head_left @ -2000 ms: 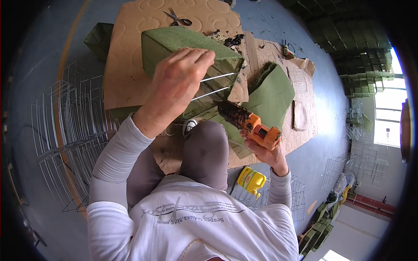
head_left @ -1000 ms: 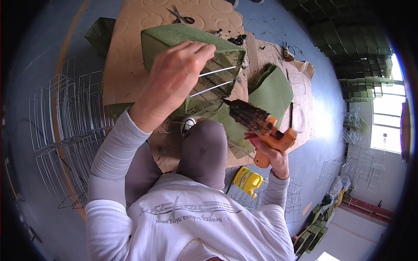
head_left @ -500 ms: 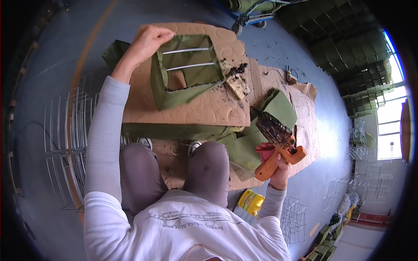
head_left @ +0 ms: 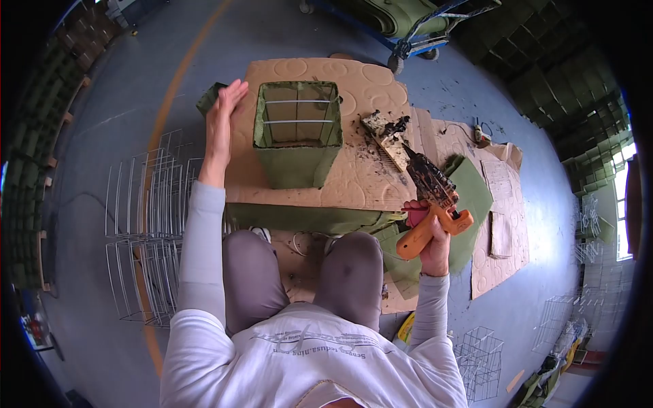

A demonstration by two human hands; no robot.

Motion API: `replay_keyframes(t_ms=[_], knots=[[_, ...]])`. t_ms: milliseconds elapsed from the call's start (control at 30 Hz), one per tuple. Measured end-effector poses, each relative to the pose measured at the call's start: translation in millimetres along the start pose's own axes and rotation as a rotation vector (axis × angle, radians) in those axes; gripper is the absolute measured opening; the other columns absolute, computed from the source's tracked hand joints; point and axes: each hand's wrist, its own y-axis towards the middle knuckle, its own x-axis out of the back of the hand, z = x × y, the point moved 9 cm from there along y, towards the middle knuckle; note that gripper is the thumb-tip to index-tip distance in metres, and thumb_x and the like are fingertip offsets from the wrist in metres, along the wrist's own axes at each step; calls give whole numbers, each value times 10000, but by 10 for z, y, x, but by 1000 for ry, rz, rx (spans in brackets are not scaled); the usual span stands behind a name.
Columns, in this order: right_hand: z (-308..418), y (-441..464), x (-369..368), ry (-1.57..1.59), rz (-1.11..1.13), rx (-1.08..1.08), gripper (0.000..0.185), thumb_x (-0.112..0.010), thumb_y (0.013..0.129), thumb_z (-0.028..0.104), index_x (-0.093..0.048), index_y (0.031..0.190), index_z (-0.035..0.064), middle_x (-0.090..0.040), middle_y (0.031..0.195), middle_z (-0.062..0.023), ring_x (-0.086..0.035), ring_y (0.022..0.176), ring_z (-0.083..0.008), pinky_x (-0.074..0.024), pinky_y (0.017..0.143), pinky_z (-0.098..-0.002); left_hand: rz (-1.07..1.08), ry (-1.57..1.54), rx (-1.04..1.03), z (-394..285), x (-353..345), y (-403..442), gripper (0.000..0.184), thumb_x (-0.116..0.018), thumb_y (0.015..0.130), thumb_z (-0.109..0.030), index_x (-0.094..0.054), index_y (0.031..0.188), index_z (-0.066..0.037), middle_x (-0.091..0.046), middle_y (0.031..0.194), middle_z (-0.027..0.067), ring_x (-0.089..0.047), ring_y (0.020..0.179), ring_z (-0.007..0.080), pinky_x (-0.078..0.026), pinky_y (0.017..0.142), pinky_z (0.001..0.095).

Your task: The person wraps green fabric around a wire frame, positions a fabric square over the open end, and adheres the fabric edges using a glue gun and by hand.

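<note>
An open-topped green fabric box (head_left: 299,166) stands on the cardboard-covered work surface, with two pale bars across its opening and dark smears along its near rim. My left hand (head_left: 219,129) is held off the box's left side, fingers stretched out, holding nothing. In my right hand (head_left: 437,251) is an orange glue gun (head_left: 416,239), its front end caked in black and pointing up and left. Something pink shows by the right fingers. Close to the gun's tip lies a board (head_left: 386,141) covered in black residue.
Wire frames (head_left: 146,238) stack up on the floor at the left. Green fabric pieces (head_left: 473,197) lie beyond the glue gun. A blue cart (head_left: 408,47) with rolled green material stands at the back. Cardboard (head_left: 306,187) covers the work surface.
My left hand has let go of the box's upper left corner and moved off to its left, fingers now extended. The box has turned squarer to me. The glue gun stays in my right hand.
</note>
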Motion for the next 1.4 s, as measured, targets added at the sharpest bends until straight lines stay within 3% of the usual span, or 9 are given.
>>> replay_keyframes(t_ms=[100,300,367,533,733,967,1100,1300,1400], knots=[[-246,149,126,72,55,16,558,-653,887,366,-498,1256,-23,-612,1190,-187,-596,1122,-324,-473,975,-416,136,42,-49,50,-25,-368,976,-489,855,-746,-295,1508,-48,-375,1516,135,-330,1420,259,-278,1154,424],[-1139,532,692,470,-225,-135,458,-608,952,395,-507,1293,106,-620,1192,-57,-624,1067,-226,-517,936,-426,222,268,-135,265,-231,-790,1052,-787,766,-504,-230,1522,-31,-411,1479,170,-375,1387,276,-311,1125,393],[-1529,675,993,529,-380,-129,413,-654,933,361,-523,1265,153,-625,1152,-26,-628,1042,-202,-540,914,-426,324,325,68,539,-320,-855,944,-821,765,-379,-314,1473,-15,-470,1426,166,-457,1313,273,-360,1081,356],[-1990,901,1064,643,-449,-139,372,-716,881,380,-581,1177,198,-642,1050,25,-630,969,-172,-529,912,-415,211,434,-44,400,-335,-881,524,-724,868,-378,-593,1170,30,-692,1065,139,-642,977,254,-473,877,356],[-1922,993,881,753,-454,-133,329,-702,883,381,-602,1139,202,-651,1049,37,-630,971,-168,-523,918,-384,180,535,-11,427,-335,-920,511,-693,887,-418,-623,1102,41,-698,1019,155,-646,932,246,-472,843,344],[-2258,984,769,630,-347,-259,517,-538,957,521,-477,1273,116,-632,1123,-79,-625,1069,-298,-478,987,-495,173,456,7,650,-236,-908,442,-727,884,-242,-578,1192,38,-667,1146,145,-622,1010,221,-447,916,326],[-1691,472,589,-114,-179,-400,473,-525,998,411,-513,1283,34,-654,1100,-111,-670,981,-219,-558,826,-371,237,433,87,872,-135,-872,427,-720,897,-179,-563,1211,65,-646,1181,130,-593,1045,210,-428,963,333],[-1611,-585,1166,-57,-404,-219,317,-564,999,245,-568,1180,-15,-667,1024,-92,-691,891,-171,-556,721,-278,224,493,260,1117,166,-824,577,-721,902,-256,-475,1312,69,-550,1322,147,-531,1169,218,-414,1001,348],[-2380,-1495,1916,-47,-688,-452,192,-585,974,183,-635,1031,7,-664,880,-57,-673,787,-141,-542,657,-252,238,451,380,1138,253,-882,654,-723,900,-255,-401,1387,39,-513,1377,126,-525,1178,212,-422,1005,364]])
